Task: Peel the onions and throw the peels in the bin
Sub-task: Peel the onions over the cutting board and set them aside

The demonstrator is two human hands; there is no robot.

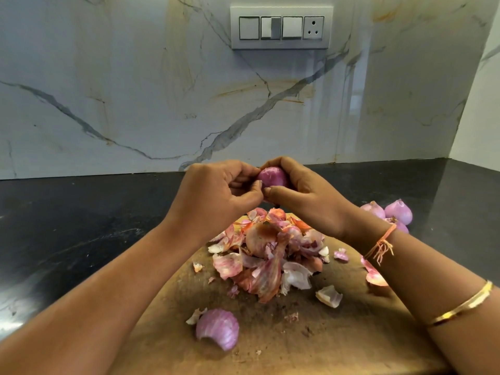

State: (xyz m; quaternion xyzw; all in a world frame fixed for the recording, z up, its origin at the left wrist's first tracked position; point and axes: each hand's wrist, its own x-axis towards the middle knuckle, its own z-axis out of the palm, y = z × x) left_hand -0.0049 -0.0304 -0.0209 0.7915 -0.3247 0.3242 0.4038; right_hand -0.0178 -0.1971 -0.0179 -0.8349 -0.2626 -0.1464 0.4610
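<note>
A person is holding a purple onion [272,177] in the air above a wooden cutting board [338,334] on a dark stone counter [81,226]. The right hand [303,190] is wrapping its curled fingers around the onion, and the left hand [216,190] is pinching at the onion's near side with thumb and fingertips. The fingers are covering much of the onion, so it cannot be told whether any skin is lifting. A heap of peels [267,255] is lying on the board beneath the hands and is hiding the board's far edge. A curved peel [217,328] is sitting apart, nearer the camera. Other onions [397,212] are resting on the counter to the right, partly hidden behind the right wrist, which is wearing an orange thread [381,246]. A gold bangle [462,307] is circling the forearm. The frame's lower edge is cutting off both forearms and the board. A grey switch panel [281,27] is sitting on the marble wall.
</note>
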